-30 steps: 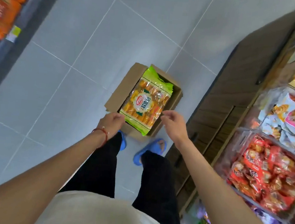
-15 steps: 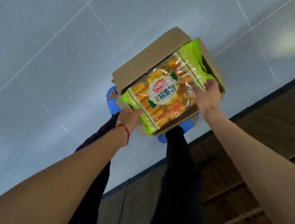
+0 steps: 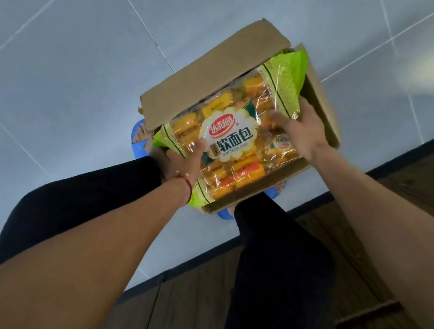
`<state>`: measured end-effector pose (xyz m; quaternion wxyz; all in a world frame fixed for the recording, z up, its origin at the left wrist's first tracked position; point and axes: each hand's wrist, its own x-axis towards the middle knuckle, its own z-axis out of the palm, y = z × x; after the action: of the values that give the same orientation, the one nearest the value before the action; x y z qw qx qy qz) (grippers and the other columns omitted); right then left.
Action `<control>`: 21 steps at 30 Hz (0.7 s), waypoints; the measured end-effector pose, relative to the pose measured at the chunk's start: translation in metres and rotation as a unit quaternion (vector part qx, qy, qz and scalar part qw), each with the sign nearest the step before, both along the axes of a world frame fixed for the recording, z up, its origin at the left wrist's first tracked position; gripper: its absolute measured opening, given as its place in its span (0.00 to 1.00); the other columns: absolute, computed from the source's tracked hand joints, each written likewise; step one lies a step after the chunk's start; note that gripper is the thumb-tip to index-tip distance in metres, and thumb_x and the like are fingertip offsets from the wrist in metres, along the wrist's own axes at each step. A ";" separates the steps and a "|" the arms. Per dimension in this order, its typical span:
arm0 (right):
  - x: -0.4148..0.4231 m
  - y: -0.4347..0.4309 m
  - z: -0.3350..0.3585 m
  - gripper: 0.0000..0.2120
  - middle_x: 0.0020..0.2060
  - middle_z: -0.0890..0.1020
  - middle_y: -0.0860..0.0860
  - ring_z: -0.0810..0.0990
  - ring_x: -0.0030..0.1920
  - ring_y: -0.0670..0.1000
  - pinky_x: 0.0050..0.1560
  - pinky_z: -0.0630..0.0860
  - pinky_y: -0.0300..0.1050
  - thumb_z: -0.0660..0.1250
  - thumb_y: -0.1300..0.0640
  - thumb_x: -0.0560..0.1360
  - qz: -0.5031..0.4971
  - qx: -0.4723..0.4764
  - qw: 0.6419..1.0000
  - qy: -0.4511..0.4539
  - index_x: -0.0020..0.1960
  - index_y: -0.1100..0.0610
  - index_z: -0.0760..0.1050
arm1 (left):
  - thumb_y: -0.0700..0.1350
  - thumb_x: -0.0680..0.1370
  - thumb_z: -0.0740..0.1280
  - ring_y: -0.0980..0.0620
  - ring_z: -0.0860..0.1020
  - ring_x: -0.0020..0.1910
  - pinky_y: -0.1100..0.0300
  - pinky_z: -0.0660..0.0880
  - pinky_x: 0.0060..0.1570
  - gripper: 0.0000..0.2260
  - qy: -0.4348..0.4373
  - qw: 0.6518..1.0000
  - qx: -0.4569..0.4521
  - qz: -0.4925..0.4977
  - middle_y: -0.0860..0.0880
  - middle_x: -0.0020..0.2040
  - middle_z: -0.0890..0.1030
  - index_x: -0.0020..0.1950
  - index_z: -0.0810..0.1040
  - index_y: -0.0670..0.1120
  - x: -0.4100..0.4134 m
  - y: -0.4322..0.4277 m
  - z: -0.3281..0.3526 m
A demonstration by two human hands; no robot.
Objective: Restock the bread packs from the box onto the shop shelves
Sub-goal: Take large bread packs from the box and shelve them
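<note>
A person bends over an open cardboard box (image 3: 216,64) on a grey tiled floor (image 3: 59,65), both bare hands on a clear-and-green bread pack (image 3: 230,136) lying at the top of the box. Left hand (image 3: 184,160), red string bracelet (image 3: 185,182) at the wrist, grips the pack's near-left edge, thumb on top & fingers hidden underneath. Right hand (image 3: 300,127) rests on the pack's far-right side, fingers spread over the plastic, thumb by the green end seal. Whether the pack is lifted clear of the box can't be told. A second pack (image 3: 282,147) shows beneath, w/ the same label, inside the box. One box flap stands open at far left. Blue slippers (image 3: 139,139) peek out at the box's near side, black trousers (image 3: 276,252) below. Dark wood-panel shelf base (image 3: 361,262) runs along the right.
</note>
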<state>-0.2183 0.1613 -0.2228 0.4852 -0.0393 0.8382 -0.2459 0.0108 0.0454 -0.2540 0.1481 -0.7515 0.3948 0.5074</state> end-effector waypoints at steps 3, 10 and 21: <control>0.007 0.003 0.012 0.44 0.62 0.84 0.45 0.85 0.57 0.52 0.60 0.81 0.58 0.75 0.32 0.61 -0.049 -0.014 0.998 -0.041 0.73 0.46 0.70 | 0.72 0.60 0.67 0.43 0.75 0.63 0.43 0.73 0.63 0.47 0.014 1.000 0.004 -0.006 0.47 0.65 0.74 0.72 0.61 0.50 -0.002 -0.003 0.015; 0.038 0.007 0.096 0.51 0.73 0.76 0.46 0.75 0.72 0.55 0.74 0.69 0.66 0.81 0.37 0.63 -0.152 -0.026 0.985 -0.072 0.79 0.48 0.62 | 0.68 0.62 0.69 0.43 0.74 0.68 0.41 0.71 0.65 0.47 0.082 0.996 -0.011 -0.016 0.49 0.72 0.71 0.77 0.55 0.56 0.009 -0.047 0.103; 0.108 -0.060 0.276 0.60 0.76 0.71 0.50 0.76 0.71 0.58 0.72 0.71 0.66 0.81 0.31 0.59 -0.224 -0.083 0.968 -0.081 0.81 0.44 0.53 | 0.67 0.72 0.67 0.48 0.81 0.58 0.42 0.77 0.59 0.25 0.208 0.967 -0.093 -0.115 0.53 0.60 0.81 0.67 0.71 0.59 0.059 -0.180 0.311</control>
<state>-0.1105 0.1011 0.0529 0.4795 0.1295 0.7601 -0.4190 0.0695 -0.1350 0.0568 0.0499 -0.5890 0.5463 0.5935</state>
